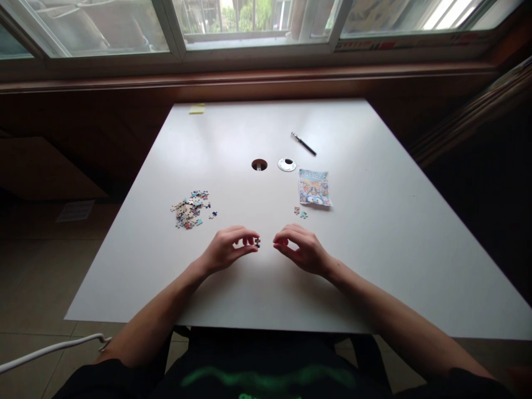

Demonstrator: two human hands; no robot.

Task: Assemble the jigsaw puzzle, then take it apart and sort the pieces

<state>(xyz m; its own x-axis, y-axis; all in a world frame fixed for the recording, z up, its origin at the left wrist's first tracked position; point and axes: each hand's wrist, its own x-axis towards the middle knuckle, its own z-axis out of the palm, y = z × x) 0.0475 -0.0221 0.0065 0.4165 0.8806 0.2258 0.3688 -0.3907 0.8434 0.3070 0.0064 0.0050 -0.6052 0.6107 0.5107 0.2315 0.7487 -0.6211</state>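
My left hand (231, 245) is closed in a pinch on a small dark jigsaw puzzle piece (257, 243), held upright between thumb and fingers near the table's front middle. Just to the right, with a small gap between the two, my right hand (302, 247) has its thumb and fingertips drawn together; whether anything tiny is between them is hidden. Beyond the right hand lie two loose puzzle pieces (300, 213), one reddish and one light blue. A heap of puzzle pieces (189, 210) is spread to the left of my left hand.
A colourful printed packet (315, 187) lies beyond my right hand. Farther back are a round metal cover (286, 164), a cable hole (259, 165) in the white table (233, 133), a black pen (304, 143) and a yellow sticky note (197, 108). Windows stand behind the table.
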